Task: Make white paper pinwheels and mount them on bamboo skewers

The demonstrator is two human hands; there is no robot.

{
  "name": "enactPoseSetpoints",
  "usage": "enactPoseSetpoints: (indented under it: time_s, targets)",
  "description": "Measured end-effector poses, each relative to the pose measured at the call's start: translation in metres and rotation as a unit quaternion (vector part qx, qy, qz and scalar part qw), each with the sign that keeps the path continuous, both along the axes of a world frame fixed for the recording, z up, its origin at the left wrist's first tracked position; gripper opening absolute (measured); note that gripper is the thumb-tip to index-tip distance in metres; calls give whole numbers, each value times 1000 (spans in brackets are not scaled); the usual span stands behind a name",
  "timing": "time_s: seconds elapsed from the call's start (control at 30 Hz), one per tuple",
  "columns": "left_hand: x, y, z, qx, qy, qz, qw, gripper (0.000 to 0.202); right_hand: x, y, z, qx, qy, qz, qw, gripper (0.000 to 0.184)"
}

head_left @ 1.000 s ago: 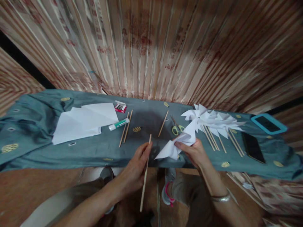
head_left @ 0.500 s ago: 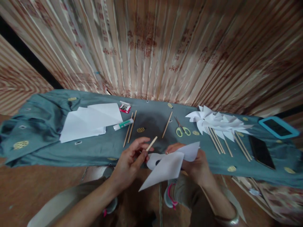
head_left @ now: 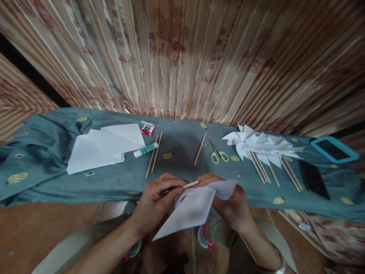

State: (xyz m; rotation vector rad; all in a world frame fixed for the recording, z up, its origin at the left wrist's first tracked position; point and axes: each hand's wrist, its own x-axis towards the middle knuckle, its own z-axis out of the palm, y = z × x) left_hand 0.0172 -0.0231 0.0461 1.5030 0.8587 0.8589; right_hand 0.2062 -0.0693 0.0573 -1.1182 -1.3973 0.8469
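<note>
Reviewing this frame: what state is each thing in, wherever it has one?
Left hand: closed on a stick
Right hand: gripping a paper pinwheel
Scissors: lying flat, handles apart
Glue stick: on its side
Red box: open
Phone: screen dark
Paper sheets: unevenly stacked
Other pinwheels: heaped, overlapping

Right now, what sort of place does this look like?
Probably a makeshift craft corner, perhaps indoors: a cloth-covered table stands before a patterned curtain, with white paper pinwheels lying on it.
</note>
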Motion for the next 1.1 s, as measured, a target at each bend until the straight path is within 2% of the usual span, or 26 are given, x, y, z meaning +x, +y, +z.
enactPoseSetpoints:
  time_s: [0.33, 0.6, 0.83, 1.1]
  targets:
    - [2, 1, -2, -41, 11, -6, 999, 17, -3, 3, -2, -44, 42, -29, 998, 8]
    - [2, 0, -6, -43, 7, -3, 999, 22, -3, 2, -5, -48, 49, -20, 997, 8]
    - [2, -1, -3, -53, 9, -19, 998, 22, -3, 2, -2, -34, 53, -15, 998, 9]
    - [3, -4, -6, -55, -10, -9, 998, 25, -2, 1, -2, -23, 39, -22, 999, 9]
